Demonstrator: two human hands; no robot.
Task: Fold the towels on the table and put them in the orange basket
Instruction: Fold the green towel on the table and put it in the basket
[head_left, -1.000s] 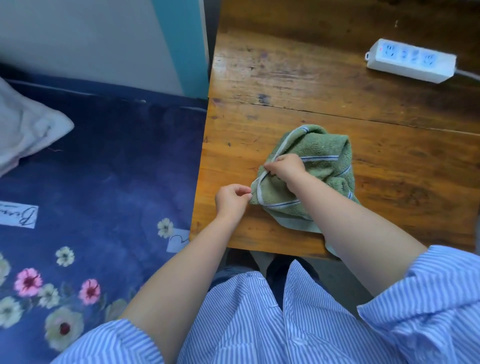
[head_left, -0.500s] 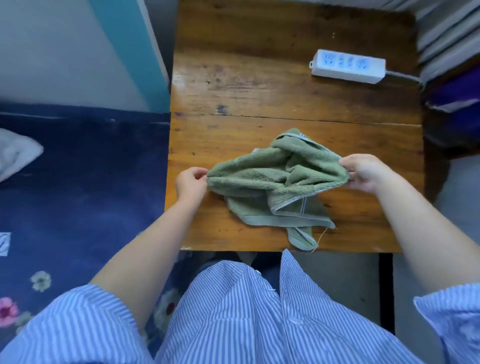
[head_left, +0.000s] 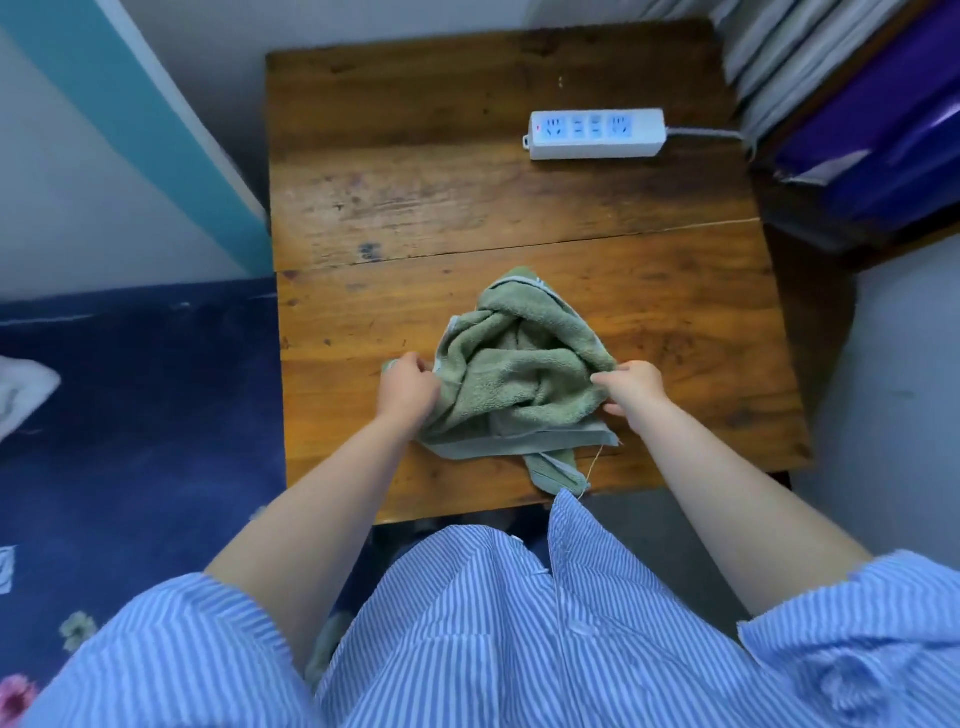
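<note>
A crumpled green towel (head_left: 524, 374) with a pale border lies on the near half of the wooden table (head_left: 467, 208). My left hand (head_left: 406, 387) grips its left edge. My right hand (head_left: 635, 387) pinches its right edge. One corner of the towel hangs over the table's front edge. No orange basket is in view.
A white power strip (head_left: 597, 134) lies at the back right of the table, its cable running off to the right. A dark blue flowered bedspread (head_left: 135, 415) lies to the left. Purple and white stacked items (head_left: 857, 104) stand to the right.
My hands spread apart across the towel, then came closer together again. The towel went from stretched sideways to bunched between them. The view has turned to the right.
</note>
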